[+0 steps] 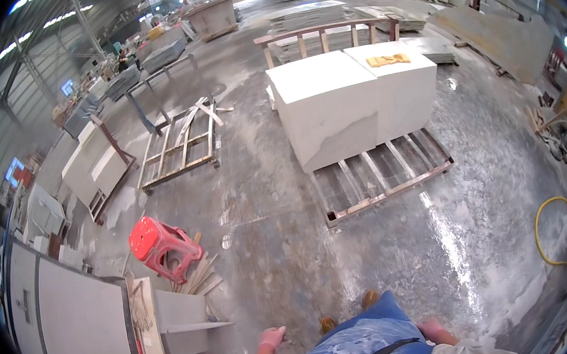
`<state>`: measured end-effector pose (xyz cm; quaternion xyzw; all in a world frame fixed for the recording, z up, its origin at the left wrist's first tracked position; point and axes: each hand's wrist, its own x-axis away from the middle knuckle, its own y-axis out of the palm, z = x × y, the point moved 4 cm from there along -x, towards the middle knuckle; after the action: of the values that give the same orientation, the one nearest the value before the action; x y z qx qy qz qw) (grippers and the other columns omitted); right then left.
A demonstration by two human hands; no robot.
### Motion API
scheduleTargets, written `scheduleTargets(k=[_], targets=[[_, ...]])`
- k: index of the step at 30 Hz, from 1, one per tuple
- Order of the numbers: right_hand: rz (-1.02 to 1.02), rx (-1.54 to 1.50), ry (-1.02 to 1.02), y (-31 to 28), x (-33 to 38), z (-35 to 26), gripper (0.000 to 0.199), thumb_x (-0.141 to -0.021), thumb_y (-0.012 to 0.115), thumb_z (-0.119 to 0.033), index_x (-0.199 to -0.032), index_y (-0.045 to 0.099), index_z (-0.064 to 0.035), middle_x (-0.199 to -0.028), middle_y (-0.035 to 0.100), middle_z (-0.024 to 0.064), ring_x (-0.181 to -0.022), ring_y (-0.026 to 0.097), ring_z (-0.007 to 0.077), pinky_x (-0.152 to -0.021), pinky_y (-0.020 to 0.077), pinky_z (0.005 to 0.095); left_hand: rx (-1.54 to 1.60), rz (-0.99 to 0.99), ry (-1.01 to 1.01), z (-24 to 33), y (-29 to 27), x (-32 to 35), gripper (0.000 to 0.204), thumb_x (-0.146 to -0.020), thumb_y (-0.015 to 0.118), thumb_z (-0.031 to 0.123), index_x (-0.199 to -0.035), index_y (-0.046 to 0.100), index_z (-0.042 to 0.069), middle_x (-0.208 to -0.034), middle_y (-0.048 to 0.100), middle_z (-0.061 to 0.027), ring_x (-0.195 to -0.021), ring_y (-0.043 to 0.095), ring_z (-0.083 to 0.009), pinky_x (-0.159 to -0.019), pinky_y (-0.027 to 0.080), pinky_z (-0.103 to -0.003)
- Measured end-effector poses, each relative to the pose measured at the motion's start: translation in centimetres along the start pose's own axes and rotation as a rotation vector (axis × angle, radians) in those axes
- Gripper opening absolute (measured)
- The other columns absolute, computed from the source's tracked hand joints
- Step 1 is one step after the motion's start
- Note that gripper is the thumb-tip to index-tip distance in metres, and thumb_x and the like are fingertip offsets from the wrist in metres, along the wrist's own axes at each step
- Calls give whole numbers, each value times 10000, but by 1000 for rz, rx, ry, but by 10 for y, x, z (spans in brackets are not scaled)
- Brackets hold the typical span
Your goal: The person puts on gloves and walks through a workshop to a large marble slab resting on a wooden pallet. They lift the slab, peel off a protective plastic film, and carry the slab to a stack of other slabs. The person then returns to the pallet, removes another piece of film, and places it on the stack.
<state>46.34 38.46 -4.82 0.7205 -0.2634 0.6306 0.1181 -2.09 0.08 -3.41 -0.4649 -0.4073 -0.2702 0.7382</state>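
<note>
**Across the stone yard floor**

Ahead of us, white stone blocks [353, 102] sit on a wooden pallet [385, 176], raised for lifting. Nearer, a red stool [160, 245]. Our left hand [272, 338] hangs empty, grip apart; our right hand [432, 331]: cannot tell.

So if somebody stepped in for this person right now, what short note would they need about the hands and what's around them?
Left hand: empty, fingers loosely spread, hanging at the side, touching nothing.
Right hand: mostly hidden behind the blue apron; I cannot tell if it holds anything.
Nearest things: a red plastic stool tipped on the floor to the left, by a grey stone slab and loose wood strips.
Ahead: two white stone blocks on a wooden pallet; a yellow hose lies to the right.
No work is in hand: the person stands on the wet concrete floor.
</note>
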Motion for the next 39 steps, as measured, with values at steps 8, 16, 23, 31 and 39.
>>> scheduleTargets(k=[8, 16, 23, 31, 39], targets=[[9, -254, 111, -149, -133, -87, 339, -954, 669, -358, -993, 732, -28, -906, 763, 138, -705, 731, 236, -601, 560, 368, -58, -159, 32, 207, 151, -79, 433, -875, 662, 442, -839, 798, 32, -826, 782, -123, -760, 740, -200, -752, 571, -344], [30, -342, -149, -369, -283, -309, 357, -920, 669, -348, -922, 717, 6, -816, 731, 104, -685, 710, 185, -576, 537, 334, -58, -109, 109, 520, 269, -124, 408, -890, 660, 393, -907, 791, 8, -769, 768, -121, -726, 738, -203, -707, 568, -329], [123, -464, -168, -533, -364, -415, 359, -928, 687, -352, -1041, 696, -11, -916, 736, 107, -729, 715, 193, -615, 547, 335, -33, -184, 150, 714, 362, -166, 419, -889, 661, 402, -906, 790, 4, -786, 769, -117, -757, 741, -202, -735, 565, -329], [73, -593, -52, -634, -448, -487, 461, -953, 684, -401, -1209, 648, -19, -1076, 729, 165, -894, 729, 294, -723, 579, 424, -486, -270, 212, 923, 439, -250, 499, -889, 602, 497, -943, 806, 45, -852, 790, -112, -869, 764, -237, -851, 564, -366], [155, -679, 68, -765, -522, -619, 385, -931, 700, -384, -1097, 661, -38, -947, 719, 118, -760, 722, 255, -628, 553, 387, -536, -302, 338, 1171, 503, -359, 487, -912, 616, 489, -989, 797, 44, -905, 793, -126, -902, 754, -248, -849, 562, -383]])
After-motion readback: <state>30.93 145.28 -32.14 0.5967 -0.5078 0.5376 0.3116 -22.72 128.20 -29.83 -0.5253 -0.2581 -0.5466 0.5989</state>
